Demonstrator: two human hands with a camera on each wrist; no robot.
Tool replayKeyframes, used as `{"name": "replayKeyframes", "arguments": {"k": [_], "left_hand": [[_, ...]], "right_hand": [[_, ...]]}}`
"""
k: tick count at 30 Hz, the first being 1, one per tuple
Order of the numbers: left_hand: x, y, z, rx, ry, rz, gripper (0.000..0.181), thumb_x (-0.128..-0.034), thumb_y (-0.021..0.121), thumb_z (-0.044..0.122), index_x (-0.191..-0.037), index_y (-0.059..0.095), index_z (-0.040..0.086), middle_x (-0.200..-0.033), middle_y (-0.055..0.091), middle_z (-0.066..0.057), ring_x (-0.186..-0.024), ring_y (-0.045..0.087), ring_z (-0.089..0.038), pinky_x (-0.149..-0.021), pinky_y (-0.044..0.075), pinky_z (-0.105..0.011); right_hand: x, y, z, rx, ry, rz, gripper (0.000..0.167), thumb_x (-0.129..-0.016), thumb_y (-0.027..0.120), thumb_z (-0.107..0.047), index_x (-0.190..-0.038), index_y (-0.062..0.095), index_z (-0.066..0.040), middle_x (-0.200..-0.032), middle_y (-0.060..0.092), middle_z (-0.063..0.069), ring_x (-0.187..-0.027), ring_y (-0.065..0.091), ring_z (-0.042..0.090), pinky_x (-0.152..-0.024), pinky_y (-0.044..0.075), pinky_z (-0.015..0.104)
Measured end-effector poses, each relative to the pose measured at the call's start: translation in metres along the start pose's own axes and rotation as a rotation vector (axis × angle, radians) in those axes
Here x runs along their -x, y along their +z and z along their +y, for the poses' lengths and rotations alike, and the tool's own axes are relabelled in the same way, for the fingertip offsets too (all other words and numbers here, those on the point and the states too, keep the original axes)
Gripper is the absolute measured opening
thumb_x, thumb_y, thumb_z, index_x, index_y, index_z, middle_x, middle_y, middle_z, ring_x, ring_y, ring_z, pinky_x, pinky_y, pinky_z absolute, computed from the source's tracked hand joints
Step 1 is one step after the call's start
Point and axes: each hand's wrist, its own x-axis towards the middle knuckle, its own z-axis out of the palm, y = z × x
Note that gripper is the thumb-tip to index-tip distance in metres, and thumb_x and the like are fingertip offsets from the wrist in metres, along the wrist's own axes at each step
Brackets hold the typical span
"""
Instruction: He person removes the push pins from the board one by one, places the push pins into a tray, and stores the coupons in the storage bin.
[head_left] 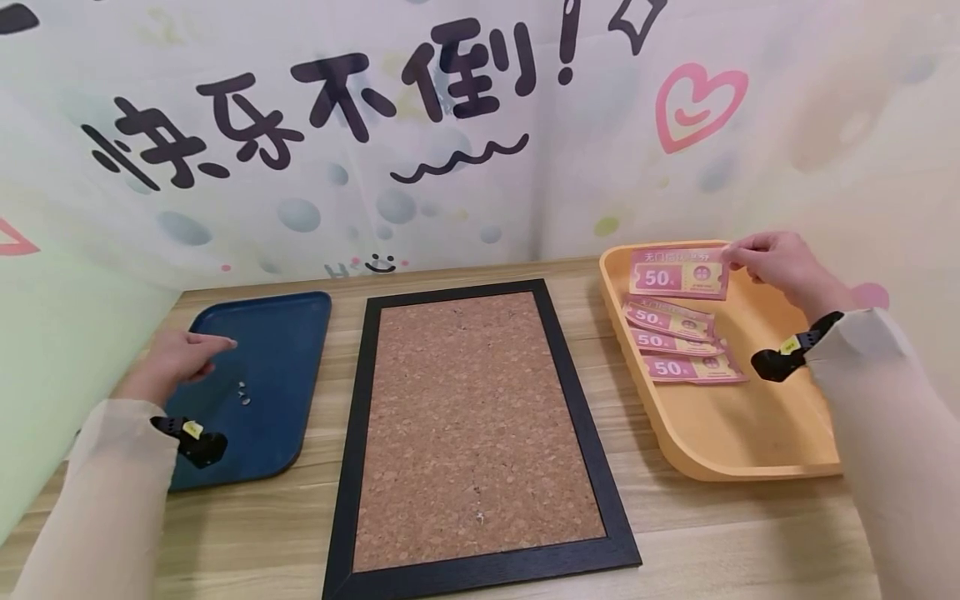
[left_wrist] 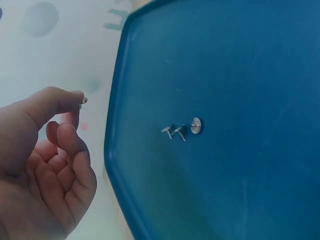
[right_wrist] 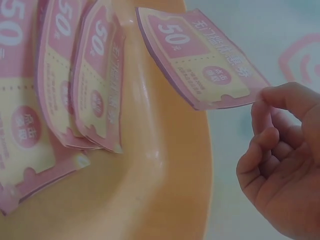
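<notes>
Between thumb and forefinger, my left hand (head_left: 182, 354) pinches a small metal thumbtack (left_wrist: 84, 101) above the blue tray (head_left: 277, 333). Three loose thumbtacks (left_wrist: 196, 125) lie on that tray. At the right, my right hand (head_left: 780, 260) pinches one pink and yellow coupon (head_left: 678, 273) marked 50 by its right end, lifted over the orange tray (head_left: 757, 467). Several more such coupons (head_left: 693, 369) lie overlapping inside the orange tray. The right wrist view shows the held coupon apart from the others.
A cork board (head_left: 472, 417) in a black frame (head_left: 487, 573) lies on the wooden table (head_left: 341, 383) between the two trays. A small shiny bit (head_left: 480, 517) is on the cork near its lower edge. Behind the table hangs a printed white cloth (head_left: 480, 100).
</notes>
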Motion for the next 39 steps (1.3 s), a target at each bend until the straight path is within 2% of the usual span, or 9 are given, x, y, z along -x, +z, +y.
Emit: {"name": "replayKeyframes", "arguments": {"k": [6, 13, 20, 29, 36, 39], "left_hand": [[0.001, 0.003, -0.006, -0.027, 0.009, 0.005, 0.06, -0.0936, 0.046, 0.035, -0.126, 0.043, -0.015, -0.065, 0.057, 0.001, -0.06, 0.052, -0.017, -0.065, 0.043, -0.034], [0.002, 0.008, -0.009, -0.013, -0.016, 0.014, 0.06, -0.0939, 0.045, 0.033, -0.128, 0.039, -0.016, -0.072, 0.057, 0.001, -0.06, 0.053, -0.012, -0.06, 0.048, -0.027], [-0.002, 0.011, -0.018, 0.016, -0.047, 0.014, 0.058, -0.0948, 0.043, 0.031, -0.126, 0.039, -0.018, -0.065, 0.056, 0.002, -0.058, 0.052, -0.01, -0.057, 0.047, -0.025], [-0.004, 0.017, -0.024, 0.06, -0.031, 0.007, 0.055, -0.0955, 0.042, 0.026, -0.125, 0.039, -0.02, -0.068, 0.056, 0.002, -0.06, 0.052, -0.008, -0.059, 0.047, -0.023], [-0.005, 0.018, -0.023, 0.106, -0.063, 0.013, 0.051, -0.0945, 0.044, 0.023, -0.119, 0.042, -0.022, -0.066, 0.055, 0.003, -0.059, 0.054, -0.007, -0.058, 0.048, -0.023], [-0.005, 0.019, -0.024, 0.118, -0.083, 0.02, 0.05, -0.094, 0.044, 0.023, -0.118, 0.043, -0.021, -0.067, 0.055, 0.003, -0.059, 0.054, -0.007, -0.058, 0.049, -0.023]], "right_hand": [[-0.004, 0.009, 0.01, 0.018, 0.025, -0.051, 0.057, -0.09, 0.052, -0.043, -0.112, 0.052, 0.009, -0.085, 0.049, 0.004, -0.075, 0.044, 0.026, -0.065, 0.042, 0.02], [-0.007, 0.015, 0.024, 0.006, 0.03, -0.127, 0.051, -0.093, 0.051, -0.034, -0.113, 0.052, 0.012, -0.085, 0.048, 0.007, -0.066, 0.044, 0.021, -0.061, 0.041, 0.026], [-0.008, 0.022, 0.037, 0.011, 0.074, -0.102, 0.054, -0.091, 0.051, -0.04, -0.111, 0.053, 0.011, -0.083, 0.048, 0.009, -0.07, 0.043, 0.021, -0.062, 0.041, 0.027], [-0.014, 0.032, 0.054, -0.022, 0.151, -0.09, 0.064, -0.09, 0.05, -0.047, -0.118, 0.047, 0.01, -0.099, 0.046, 0.016, -0.081, 0.042, 0.027, -0.068, 0.042, 0.028], [-0.016, 0.036, 0.058, -0.062, 0.179, -0.069, 0.052, -0.092, 0.052, -0.033, -0.118, 0.049, 0.012, -0.087, 0.052, 0.008, -0.074, 0.045, 0.025, -0.063, 0.043, 0.026], [-0.015, 0.036, 0.058, -0.079, 0.206, -0.07, 0.052, -0.092, 0.053, -0.032, -0.12, 0.049, 0.012, -0.085, 0.053, 0.006, -0.073, 0.045, 0.024, -0.062, 0.043, 0.025]]}}
